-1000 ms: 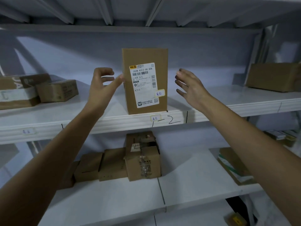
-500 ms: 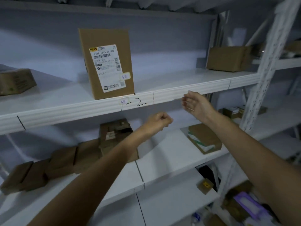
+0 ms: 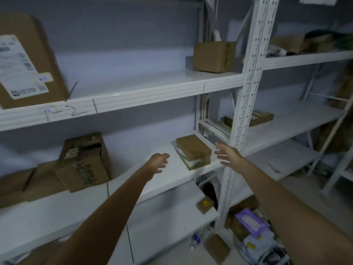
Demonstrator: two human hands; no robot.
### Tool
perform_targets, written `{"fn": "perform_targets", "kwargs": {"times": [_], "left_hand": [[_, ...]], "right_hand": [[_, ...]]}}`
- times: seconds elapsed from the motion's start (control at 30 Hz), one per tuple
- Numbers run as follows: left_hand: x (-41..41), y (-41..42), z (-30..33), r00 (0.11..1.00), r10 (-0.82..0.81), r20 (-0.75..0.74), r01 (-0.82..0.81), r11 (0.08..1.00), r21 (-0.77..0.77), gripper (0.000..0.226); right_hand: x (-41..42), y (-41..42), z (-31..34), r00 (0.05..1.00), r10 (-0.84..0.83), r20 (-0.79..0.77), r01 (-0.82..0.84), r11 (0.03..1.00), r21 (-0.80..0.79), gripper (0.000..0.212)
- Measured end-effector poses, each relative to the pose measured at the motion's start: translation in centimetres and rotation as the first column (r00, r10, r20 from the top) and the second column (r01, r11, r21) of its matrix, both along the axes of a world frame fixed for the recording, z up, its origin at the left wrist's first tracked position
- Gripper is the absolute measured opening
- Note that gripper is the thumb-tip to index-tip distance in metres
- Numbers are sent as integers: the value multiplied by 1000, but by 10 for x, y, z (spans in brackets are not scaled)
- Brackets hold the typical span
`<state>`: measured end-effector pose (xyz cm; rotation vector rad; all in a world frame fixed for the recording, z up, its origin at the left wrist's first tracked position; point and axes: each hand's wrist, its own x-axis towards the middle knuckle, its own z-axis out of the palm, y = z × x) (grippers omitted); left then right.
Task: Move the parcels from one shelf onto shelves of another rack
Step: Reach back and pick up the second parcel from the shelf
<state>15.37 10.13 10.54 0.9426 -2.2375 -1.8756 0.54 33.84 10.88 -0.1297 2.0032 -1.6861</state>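
A flat brown parcel (image 3: 193, 149) with green and white tape lies on the right end of the middle shelf (image 3: 172, 175). My left hand (image 3: 158, 162) is stretched out just left of it, fingers loosely apart and empty. My right hand (image 3: 227, 154) is open to the parcel's right, not touching it. An upright labelled box (image 3: 28, 62) stands on the upper shelf (image 3: 145, 92) at far left. A worn carton (image 3: 84, 161) sits on the middle shelf at left.
A perforated white upright (image 3: 246, 96) divides this rack from the neighbouring rack (image 3: 298, 119), which holds several parcels. A brown box (image 3: 214, 56) sits at the upper shelf's right end. Small boxes and a purple packet (image 3: 250, 222) clutter the floor.
The view has swung right and down. Both hands have dropped from the upright box on the upper shelf to either side of the flat parcel on the middle shelf. My left fist has opened.
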Motion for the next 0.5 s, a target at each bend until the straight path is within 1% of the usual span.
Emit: {"fn": "perform_targets", "kwargs": {"times": [0.07,0.13,0.27,0.5], "left_hand": [[-11,13,-13,999,44,17,-45,997,59,37],[-27,27,-26,996,92,23,-94,990,105,28],[-39,27,-38,991,131,29,-133,985,107,26],[-113,20,-62,986,158,47,-164,973,160,24]], "right_hand": [[-14,16,-10,1000,8,10,-8,1000,22,56],[-37,26,-15,998,54,21,-55,998,38,56],[-54,18,-15,998,68,-18,-68,998,12,52],[-106,5,-41,996,87,2,-87,996,20,44]]}}
